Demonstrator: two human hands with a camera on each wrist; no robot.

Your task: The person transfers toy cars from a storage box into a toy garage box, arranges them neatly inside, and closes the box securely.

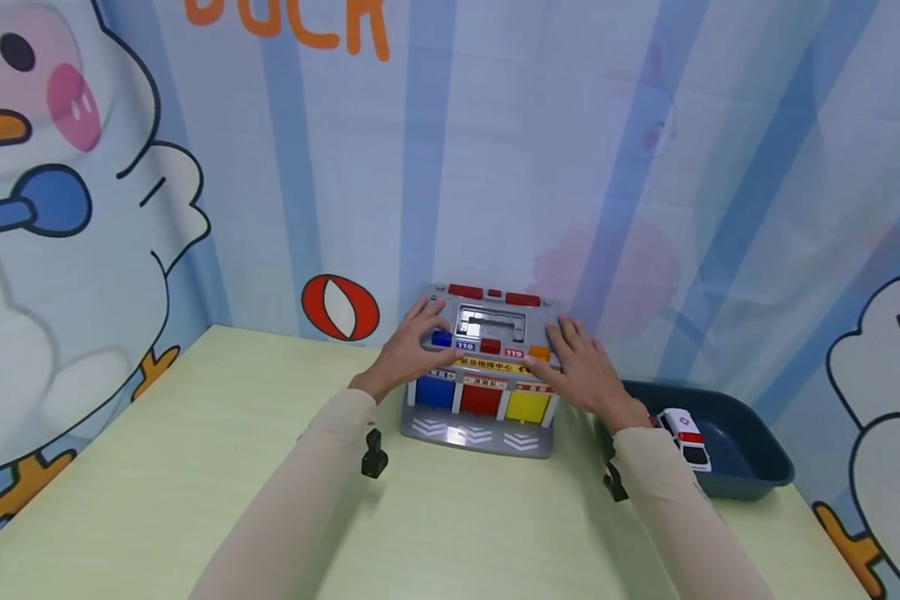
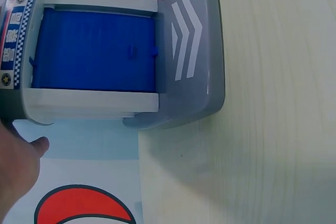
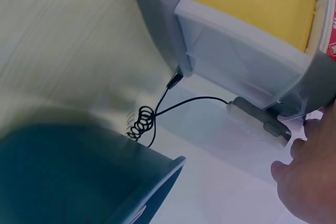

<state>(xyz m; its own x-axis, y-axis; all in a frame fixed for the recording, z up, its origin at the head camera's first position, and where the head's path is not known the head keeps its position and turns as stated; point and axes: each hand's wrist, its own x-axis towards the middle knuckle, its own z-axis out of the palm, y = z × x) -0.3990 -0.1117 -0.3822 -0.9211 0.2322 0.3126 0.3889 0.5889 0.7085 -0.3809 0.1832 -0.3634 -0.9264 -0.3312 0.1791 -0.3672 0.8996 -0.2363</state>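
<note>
A grey toy rescue garage (image 1: 487, 450) stands at the back of the table, with a blue door (image 2: 94, 51), a red door (image 1: 481, 400) and a yellow door (image 3: 257, 9) along its front. My left hand (image 1: 408, 350) holds its upper left corner, fingers over the top and thumb along the front edge by a blue button. On the opposite corner my right hand (image 1: 587, 373) grips in the same way, thumb near the orange button (image 1: 540, 353). A small grey handset (image 3: 260, 121) hangs off the garage's right side on a coiled black cord (image 3: 144, 121).
Right of the garage sits a dark blue tray (image 1: 753, 429) with a white and red toy ambulance (image 1: 684, 437) in it, partly behind my right sleeve. A striped cloth (image 1: 495, 150) with cartoon ducks rises directly behind the pale wooden table (image 1: 195, 467).
</note>
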